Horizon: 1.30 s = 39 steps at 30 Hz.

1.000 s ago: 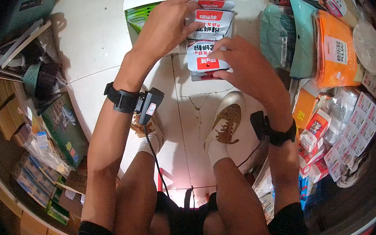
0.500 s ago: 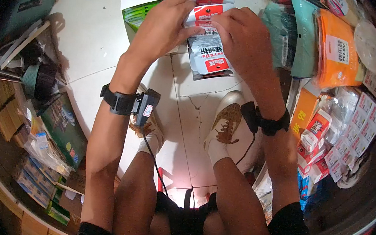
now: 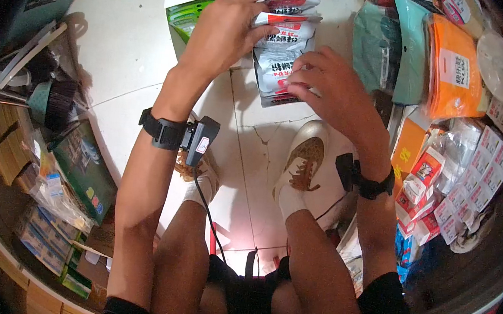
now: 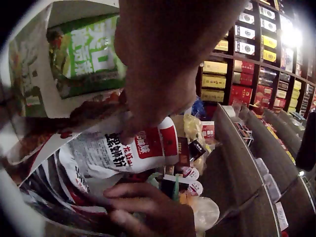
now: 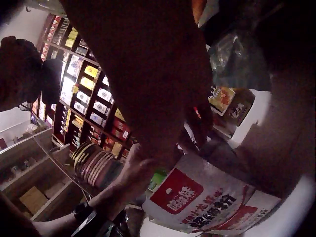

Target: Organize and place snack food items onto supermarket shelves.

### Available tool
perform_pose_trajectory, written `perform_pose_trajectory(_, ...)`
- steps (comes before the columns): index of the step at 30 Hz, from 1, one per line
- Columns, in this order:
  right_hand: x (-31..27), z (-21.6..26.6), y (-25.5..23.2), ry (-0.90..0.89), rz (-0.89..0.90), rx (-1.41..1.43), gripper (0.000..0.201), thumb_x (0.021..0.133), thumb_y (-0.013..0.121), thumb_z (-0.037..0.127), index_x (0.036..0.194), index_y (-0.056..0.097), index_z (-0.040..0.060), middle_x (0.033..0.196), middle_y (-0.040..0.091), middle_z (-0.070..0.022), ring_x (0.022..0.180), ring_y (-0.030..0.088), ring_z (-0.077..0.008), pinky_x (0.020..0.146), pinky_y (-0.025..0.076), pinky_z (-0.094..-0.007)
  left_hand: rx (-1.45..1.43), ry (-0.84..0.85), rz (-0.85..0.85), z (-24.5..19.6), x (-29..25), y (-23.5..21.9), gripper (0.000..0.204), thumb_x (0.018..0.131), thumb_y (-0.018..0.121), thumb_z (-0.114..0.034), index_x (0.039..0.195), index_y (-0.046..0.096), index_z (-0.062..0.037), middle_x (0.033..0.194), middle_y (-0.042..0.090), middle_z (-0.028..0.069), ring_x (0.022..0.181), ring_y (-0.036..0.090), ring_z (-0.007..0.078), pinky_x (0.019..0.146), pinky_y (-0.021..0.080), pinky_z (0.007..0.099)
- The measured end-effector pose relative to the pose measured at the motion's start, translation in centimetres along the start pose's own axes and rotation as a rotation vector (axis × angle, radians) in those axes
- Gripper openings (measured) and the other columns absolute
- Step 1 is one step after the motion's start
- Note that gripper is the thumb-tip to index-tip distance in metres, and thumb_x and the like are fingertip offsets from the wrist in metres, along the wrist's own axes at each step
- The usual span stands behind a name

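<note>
A row of white, red and black snack packets [image 3: 280, 51] stands on the floor ahead of my feet, leaning over one another. My left hand [image 3: 224, 30] grips their left edge, thumb on the face of a packet and fingers behind it. At the near right side my right hand [image 3: 330, 89] has its fingers loosely bent, fingertips right at the front packet. Red logo and black print show on a packet [image 4: 101, 153] in the left wrist view. The right wrist view has a packet [image 5: 212, 202] below the darkened hand.
To the left of the packets stands an open white box of green packets [image 3: 186, 17]. Teal bags [image 3: 407, 51] and an orange package [image 3: 457, 68] lie at the right, above red-and-white boxes [image 3: 422, 179]. A dark brush [image 3: 59, 105] is at the left. My shoes [image 3: 306, 156] are close below.
My right hand first moved up to the top of the packets, then came back down and right to the near end. Packets tilted between frames. The left hand stayed at their left edge.
</note>
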State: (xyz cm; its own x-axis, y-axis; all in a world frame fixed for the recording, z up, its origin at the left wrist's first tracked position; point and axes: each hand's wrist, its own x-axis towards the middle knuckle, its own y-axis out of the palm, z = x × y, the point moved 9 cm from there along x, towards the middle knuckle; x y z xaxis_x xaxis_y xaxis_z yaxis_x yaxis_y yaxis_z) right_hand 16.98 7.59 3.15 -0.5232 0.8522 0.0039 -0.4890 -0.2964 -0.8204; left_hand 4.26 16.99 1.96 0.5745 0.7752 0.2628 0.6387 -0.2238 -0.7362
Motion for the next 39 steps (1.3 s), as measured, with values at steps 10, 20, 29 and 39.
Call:
perform_pose_trajectory(10, 5.0, 0.0, -2.5, -0.003, -0.363, -0.326, 0.012, 0.083, 0.077, 0.018, 0.092, 0.076, 0.0095, 0.089, 0.071, -0.0055, 0.087, 0.066, -0.0259, 0.077, 0.055, -0.0383, -0.069, -0.013, 0.1, 0.2, -0.5, -0.2, 0.048, 0.09, 0.074, -0.018, 0.132, 0.062, 0.0019, 0.141, 0.06, 0.022, 0.125, 0.061, 0.0397, 0.106, 0.049, 0.0433)
perform_pose_trajectory(20, 0.7, 1.3, -3.8, 0.087, -0.516, -0.174, 0.01, 0.086, 0.074, 0.018, 0.09, 0.069, 0.0095, 0.09, 0.07, -0.0102, 0.084, 0.07, -0.0285, 0.069, 0.058, -0.0411, -0.057, -0.024, -0.013, 0.1, -0.5, 0.0, 0.052, 0.087, 0.08, -0.027, 0.131, 0.066, -0.0026, 0.134, 0.066, 0.0194, 0.119, 0.065, 0.0385, 0.102, 0.053, 0.043)
perform_pose_trajectory(29, 0.9, -1.5, 4.9, 0.079, 0.226, -0.282, 0.017, 0.091, 0.067, 0.016, 0.102, 0.073, 0.0047, 0.102, 0.074, -0.0141, 0.099, 0.068, -0.0347, 0.09, 0.055, -0.0442, 0.005, 0.014, -0.077, 0.0, -0.9, 0.0, 0.048, 0.086, 0.081, -0.024, 0.128, 0.068, -0.003, 0.133, 0.067, 0.0176, 0.116, 0.067, 0.0379, 0.098, 0.054, 0.0431)
perform_pose_trajectory(39, 1.4, -0.9, 6.2, 0.031, 0.089, -0.055, 0.053, 0.09, 0.071, 0.03, 0.125, 0.06, -0.0094, 0.116, 0.066, -0.0275, 0.109, 0.064, -0.0426, 0.099, 0.051, -0.0472, -0.018, 0.006, -0.046, -0.7, -0.9, 0.2, 0.049, 0.083, 0.083, -0.022, 0.125, 0.068, -0.0042, 0.138, 0.064, 0.0169, 0.117, 0.065, 0.0381, 0.094, 0.055, 0.0416)
